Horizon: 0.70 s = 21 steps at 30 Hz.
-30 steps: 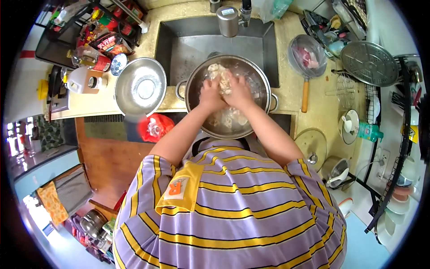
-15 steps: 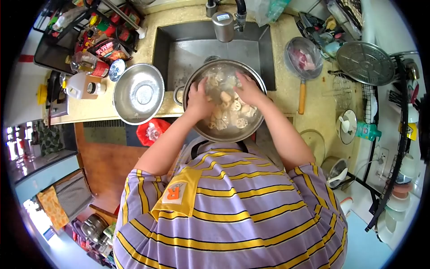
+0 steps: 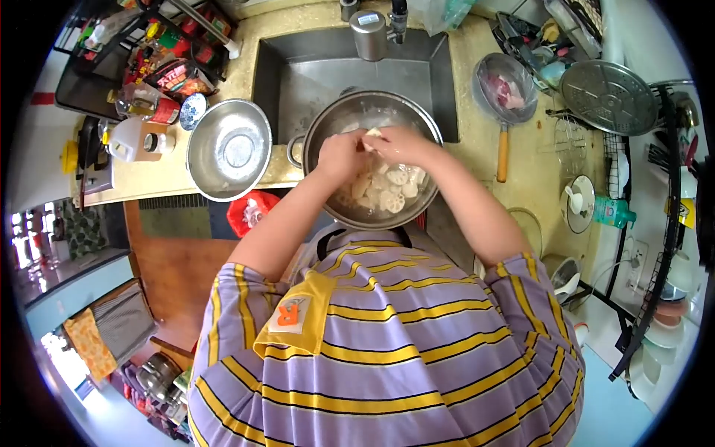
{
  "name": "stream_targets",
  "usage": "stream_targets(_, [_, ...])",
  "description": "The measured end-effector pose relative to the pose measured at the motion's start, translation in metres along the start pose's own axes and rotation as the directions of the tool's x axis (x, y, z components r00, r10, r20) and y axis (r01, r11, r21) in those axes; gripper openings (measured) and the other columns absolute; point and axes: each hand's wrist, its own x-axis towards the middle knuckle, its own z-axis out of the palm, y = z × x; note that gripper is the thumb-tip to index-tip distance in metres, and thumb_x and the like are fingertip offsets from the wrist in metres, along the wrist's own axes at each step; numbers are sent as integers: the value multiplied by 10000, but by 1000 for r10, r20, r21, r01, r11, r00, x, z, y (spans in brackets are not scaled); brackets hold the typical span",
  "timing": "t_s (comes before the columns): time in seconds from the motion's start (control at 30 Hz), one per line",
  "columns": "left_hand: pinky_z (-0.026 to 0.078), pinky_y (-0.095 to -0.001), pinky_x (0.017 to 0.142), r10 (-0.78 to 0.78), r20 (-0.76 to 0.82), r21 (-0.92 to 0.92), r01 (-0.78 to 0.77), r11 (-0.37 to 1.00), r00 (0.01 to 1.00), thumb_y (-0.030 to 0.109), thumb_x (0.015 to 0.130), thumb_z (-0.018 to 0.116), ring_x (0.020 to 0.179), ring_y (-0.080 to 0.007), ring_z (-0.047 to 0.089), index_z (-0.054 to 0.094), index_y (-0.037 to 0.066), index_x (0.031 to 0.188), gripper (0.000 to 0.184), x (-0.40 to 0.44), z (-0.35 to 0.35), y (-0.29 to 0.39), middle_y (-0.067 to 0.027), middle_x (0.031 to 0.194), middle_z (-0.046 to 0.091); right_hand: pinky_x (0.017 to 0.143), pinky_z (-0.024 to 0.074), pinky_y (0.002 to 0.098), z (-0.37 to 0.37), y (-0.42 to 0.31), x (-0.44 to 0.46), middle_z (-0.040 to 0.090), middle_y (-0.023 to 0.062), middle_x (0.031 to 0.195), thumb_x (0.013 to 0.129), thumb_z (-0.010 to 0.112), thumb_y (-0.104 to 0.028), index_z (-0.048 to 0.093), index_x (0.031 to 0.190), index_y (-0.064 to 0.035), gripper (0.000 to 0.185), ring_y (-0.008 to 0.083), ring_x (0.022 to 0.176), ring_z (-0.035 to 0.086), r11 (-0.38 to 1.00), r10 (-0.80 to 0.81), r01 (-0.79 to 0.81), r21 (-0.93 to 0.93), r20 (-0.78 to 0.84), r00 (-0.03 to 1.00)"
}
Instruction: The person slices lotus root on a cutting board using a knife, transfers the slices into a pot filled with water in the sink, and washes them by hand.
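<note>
A large steel pot [image 3: 313, 112] rests at the sink's front edge, with water and lotus root slices [image 3: 392, 200] in it. Above the water, my left hand [image 3: 345, 155] and my right hand [image 3: 401, 146] meet with their fingers closed. A small pale piece of lotus root [image 3: 374, 132] shows between their fingertips; most of it is hidden by the fingers.
Behind the pot lies the steel sink [image 3: 350, 74] with its faucet [image 3: 369, 36]. An empty steel basin [image 3: 223, 167] stands on the left counter. To the right are a strainer with raw meat [image 3: 500, 91] and a round perforated steamer plate [image 3: 609, 97]. A red bag [image 3: 246, 212] hangs below the counter edge.
My hands were apart, fingers spread in the pot's water. Now they have risen and come together around a small pale piece.
</note>
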Motion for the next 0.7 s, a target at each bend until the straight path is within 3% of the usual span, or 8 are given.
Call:
stream_targets(0.07, [521, -467, 909, 161, -43, -2, -161, 987, 986, 215, 814, 730, 1044, -383, 655, 676, 189, 1232, 423, -8, -6, -13, -161, 1098, 710, 1087, 420, 448, 13, 33, -19, 517, 278, 1424, 833, 764, -440, 609, 1357, -103, 641, 433, 1291, 517, 921, -305, 235, -312, -199, 931])
stream_targets(0.1, [458, -465, 1058, 194, 47, 98, -198, 975, 980, 260, 750, 826, 1276, -431, 523, 459, 213, 1496, 833, -7, 6, -37, -223, 1432, 520, 1125, 373, 459, 15, 36, -30, 425, 278, 1483, 779, 809, -417, 558, 1406, -117, 739, 457, 1340, 440, 924, -248, 168, -345, -205, 947])
stream_targets(0.23, [364, -578, 1134, -207, 226, 332, 124, 935, 952, 490, 567, 950, 1411, -535, 282, 140, 289, 1606, 1333, -37, 12, -16, -224, 1651, 12, 1194, 297, 485, 38, 22, -53, 238, 277, 1598, 583, 940, -340, 448, 1502, -138, 1063, 508, 1445, 275, 924, -49, -43, -380, -229, 972])
stream_targets(0.33, [354, -592, 1132, -309, 246, 440, 179, 880, 919, 495, 564, 948, 1425, -518, 260, 194, 268, 1596, 1298, -25, 30, 11, -210, 1620, 141, 1162, 367, 456, 70, 27, -29, 321, 250, 1546, 571, 920, -234, 526, 1419, -114, 942, 472, 1390, 377, 936, -171, 57, -348, -306, 937])
stream_targets(0.47, [520, -503, 968, -126, 206, 250, 73, 966, 970, 443, 586, 936, 1210, -473, 549, 389, 188, 1466, 1067, -2, 42, -19, -244, 1519, 295, 1062, 473, 418, 64, 34, -11, 487, 170, 1419, 657, 825, -121, 609, 1334, -110, 711, 397, 1247, 541, 961, -256, 208, -181, -308, 917])
stream_targets(0.5, [562, -463, 869, -17, 94, 242, -7, 970, 995, 400, 645, 909, 1031, -421, 658, 508, 162, 1356, 851, -8, 32, -11, -239, 1379, 511, 1050, 481, 421, 56, 37, -6, 511, 169, 1395, 673, 820, -142, 616, 1328, -108, 687, 392, 1235, 552, 965, -233, 190, -180, -257, 938])
stream_targets(0.67, [574, -412, 764, 167, -42, 110, -162, 981, 985, 309, 771, 825, 807, -336, 717, 688, 171, 1237, 505, -8, 5, -10, -135, 888, 744, 990, 507, 429, 6, 2, -38, 652, 197, 1250, 833, 754, -215, 630, 1310, -84, 510, 334, 1127, 645, 992, -120, 126, 9, -247, 962])
stream_targets(0.7, [576, -401, 752, 193, -49, 105, -187, 977, 980, 310, 783, 816, 790, -332, 719, 691, 175, 1249, 501, -11, -1, -9, -136, 874, 743, 980, 511, 430, 3, 12, -38, 678, 212, 1218, 871, 738, -232, 633, 1306, -76, 474, 320, 1101, 669, 960, -281, 264, -95, -324, 903])
